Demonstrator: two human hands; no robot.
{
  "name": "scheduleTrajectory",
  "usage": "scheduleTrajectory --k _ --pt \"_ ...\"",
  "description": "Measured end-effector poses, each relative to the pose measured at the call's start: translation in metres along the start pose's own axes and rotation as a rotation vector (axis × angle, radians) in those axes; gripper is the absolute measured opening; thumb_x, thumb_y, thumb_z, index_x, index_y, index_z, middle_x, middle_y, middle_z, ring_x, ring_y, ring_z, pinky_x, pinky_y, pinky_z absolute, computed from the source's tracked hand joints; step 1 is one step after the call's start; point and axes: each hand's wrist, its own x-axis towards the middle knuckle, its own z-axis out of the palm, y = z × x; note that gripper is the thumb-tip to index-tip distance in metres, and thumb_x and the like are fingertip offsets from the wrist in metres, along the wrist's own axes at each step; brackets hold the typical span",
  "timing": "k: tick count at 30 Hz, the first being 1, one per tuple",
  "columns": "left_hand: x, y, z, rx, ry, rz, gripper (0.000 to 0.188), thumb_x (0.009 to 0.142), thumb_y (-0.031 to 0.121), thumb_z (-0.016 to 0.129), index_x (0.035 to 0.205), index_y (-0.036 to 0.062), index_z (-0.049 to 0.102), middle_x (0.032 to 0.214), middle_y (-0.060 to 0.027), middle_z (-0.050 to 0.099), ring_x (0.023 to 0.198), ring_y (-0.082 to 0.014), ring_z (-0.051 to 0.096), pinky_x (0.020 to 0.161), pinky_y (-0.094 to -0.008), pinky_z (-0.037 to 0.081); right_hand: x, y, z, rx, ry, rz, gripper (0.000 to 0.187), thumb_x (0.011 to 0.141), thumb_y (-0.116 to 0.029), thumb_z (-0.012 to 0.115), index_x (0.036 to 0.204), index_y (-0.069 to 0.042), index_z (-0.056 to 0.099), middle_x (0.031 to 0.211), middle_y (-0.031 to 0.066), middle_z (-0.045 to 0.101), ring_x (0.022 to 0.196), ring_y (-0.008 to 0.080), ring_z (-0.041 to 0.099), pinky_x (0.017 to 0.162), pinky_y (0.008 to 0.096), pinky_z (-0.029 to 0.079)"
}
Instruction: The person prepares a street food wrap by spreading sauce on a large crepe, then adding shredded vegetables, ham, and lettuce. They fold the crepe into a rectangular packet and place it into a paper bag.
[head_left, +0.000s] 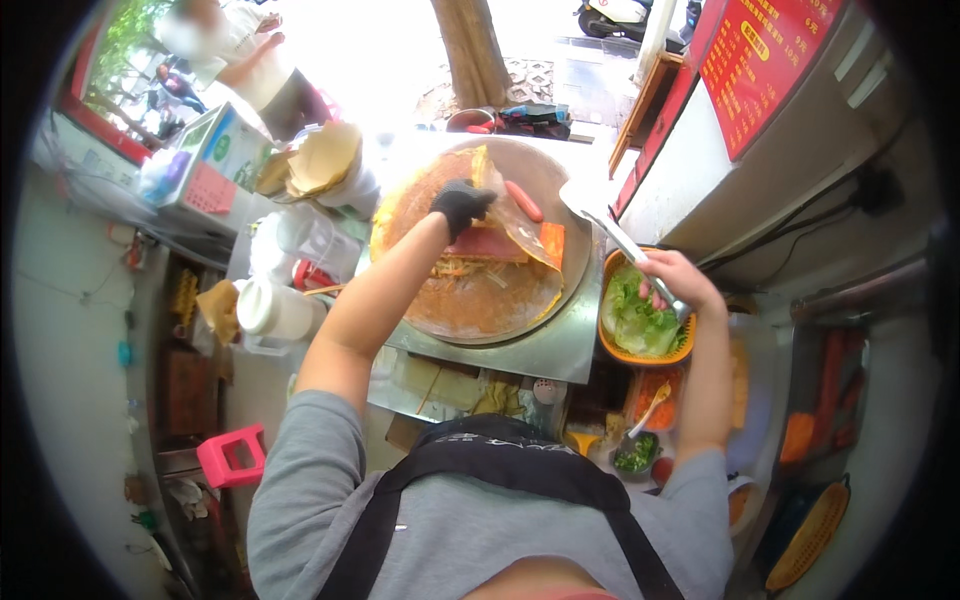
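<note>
A large round crepe (480,310), brown with yellow edges, lies on a round griddle (575,262). My left hand (465,207), in a black glove, is closed on the crepe near its far middle, where part of it is folded over. Beside the fold are a red sausage (524,201), an orange strip (551,240), a pinkish slice (492,245) and pale shreds (475,270). To the right, my bare right hand (680,283) grips the metal handle of a spatula (625,238). Its broad blade is washed out by glare near the griddle's right rim.
Lettuce (640,318) fills an orange basket (604,335) below my right hand. A tub of orange shreds (655,400) and a bowl of chopped greens (637,453) sit nearer. White jugs (272,308) and paper bags (325,160) stand left. A person (255,65) is beyond the counter.
</note>
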Motion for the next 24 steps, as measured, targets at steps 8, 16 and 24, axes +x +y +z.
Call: scheduleTrajectory --k 8,16,24 --pt "-0.002 -0.002 0.002 -0.005 -0.020 0.042 0.024 0.081 0.029 0.068 0.089 0.0067 0.062 0.072 -0.0018 0.061 0.059 -0.0107 0.055 0.046 -0.0250 0.038 0.053 -0.021 -0.016 -0.034 -0.290 0.057 0.029 0.095 -0.024 0.048 0.111 -0.003 0.058 0.063 0.0027 0.060 0.043 0.0069 0.053 0.039 0.0201 0.044" --pt "-0.008 0.013 0.004 -0.028 0.021 0.080 0.028 0.075 0.032 0.066 0.078 0.0036 0.064 0.063 -0.0058 0.057 0.052 -0.0139 0.050 0.046 -0.0273 0.038 0.049 -0.029 0.013 -0.297 -0.037 -0.160 0.027 0.091 -0.025 0.055 0.107 -0.004 0.060 0.063 0.0024 0.060 0.044 0.0077 0.054 0.043 0.0228 0.045" --pt "-0.009 0.022 0.008 -0.030 -0.025 0.058 0.028 0.077 0.033 0.066 0.080 0.0051 0.063 0.066 -0.0049 0.059 0.055 -0.0129 0.053 0.048 -0.0251 0.040 0.010 -0.044 0.022 -1.072 0.305 -0.530 0.039 0.084 -0.029 0.061 0.118 -0.010 0.058 0.080 0.0145 0.066 0.074 0.0292 0.065 0.071 0.0400 0.051"
